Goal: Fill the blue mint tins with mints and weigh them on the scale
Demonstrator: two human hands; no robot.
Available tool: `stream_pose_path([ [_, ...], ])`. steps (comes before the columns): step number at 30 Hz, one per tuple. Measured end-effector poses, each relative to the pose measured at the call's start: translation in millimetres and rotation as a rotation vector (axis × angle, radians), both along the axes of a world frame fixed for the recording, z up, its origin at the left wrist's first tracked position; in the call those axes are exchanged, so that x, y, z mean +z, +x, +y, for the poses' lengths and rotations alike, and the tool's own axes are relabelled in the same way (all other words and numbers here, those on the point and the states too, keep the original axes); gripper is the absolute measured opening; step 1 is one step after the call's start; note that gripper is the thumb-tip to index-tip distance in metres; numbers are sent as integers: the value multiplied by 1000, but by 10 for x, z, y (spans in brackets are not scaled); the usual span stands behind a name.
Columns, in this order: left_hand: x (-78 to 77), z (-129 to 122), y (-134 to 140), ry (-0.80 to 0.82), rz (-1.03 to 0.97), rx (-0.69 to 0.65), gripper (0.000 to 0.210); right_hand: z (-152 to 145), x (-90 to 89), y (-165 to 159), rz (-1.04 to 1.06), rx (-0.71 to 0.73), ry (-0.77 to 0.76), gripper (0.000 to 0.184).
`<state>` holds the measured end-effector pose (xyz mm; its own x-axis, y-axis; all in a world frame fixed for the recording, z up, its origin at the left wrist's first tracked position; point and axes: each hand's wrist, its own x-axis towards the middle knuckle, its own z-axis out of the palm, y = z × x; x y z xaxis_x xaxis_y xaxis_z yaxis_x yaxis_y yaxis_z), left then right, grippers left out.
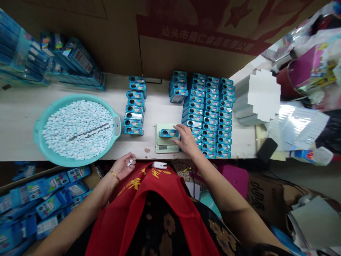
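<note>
A small blue tin (pixel 168 133) lies on a pale green scale (pixel 166 143) at the table's front edge. My right hand (pixel 185 139) rests on the tin's right end, fingers spread over it. My left hand (pixel 124 165) hovers near my body below the table edge, curled around a few white tablets (pixel 130 163). A teal round basin (pixel 39 124) full of white tablets sits to the left. One column of blue tins (pixel 134 106) stands left of the scale, and a large block of blue tins (pixel 210 115) lies right of it.
Stacks of blue packets (pixel 66 58) line the back left wall. White folded card pieces (pixel 255 96) lie at the right. A box of blue packets (pixel 39 202) sits lower left. A black object (pixel 267 149) rests at the table's right end.
</note>
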<state>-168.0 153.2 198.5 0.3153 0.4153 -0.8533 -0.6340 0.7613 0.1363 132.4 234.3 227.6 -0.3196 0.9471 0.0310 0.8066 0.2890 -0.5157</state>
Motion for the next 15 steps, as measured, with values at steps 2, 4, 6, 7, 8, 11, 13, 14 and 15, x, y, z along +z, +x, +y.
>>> stream_pose_path([
  [2,-55,-23,-77,1,28,25,17,40,-44,1,-68,26,-21,54],
  [4,-91,-42,-129,-2,45,49,16,42,-56,-40,-116,41,-39,53],
  [6,-104,-61,-162,-3,49,71,16,19,-40,-91,-144,54,-53,45],
  [7,-103,-73,-174,-2,47,83,15,-1,-26,-123,-152,66,-57,41],
  [8,-98,-87,-184,-2,46,94,15,-26,-9,-167,-155,85,-59,37],
  [11,-78,-127,-187,-19,50,113,14,-128,16,-438,-137,191,-65,36],
  [13,-78,-132,-165,-44,65,103,14,-210,-6,-760,-121,259,-69,38],
  [14,-86,-120,-148,-56,73,92,13,-249,-28,-950,-122,266,-62,38],
  [15,-99,-96,-128,-63,77,78,12,-281,-54,-1143,-137,271,-51,39],
])
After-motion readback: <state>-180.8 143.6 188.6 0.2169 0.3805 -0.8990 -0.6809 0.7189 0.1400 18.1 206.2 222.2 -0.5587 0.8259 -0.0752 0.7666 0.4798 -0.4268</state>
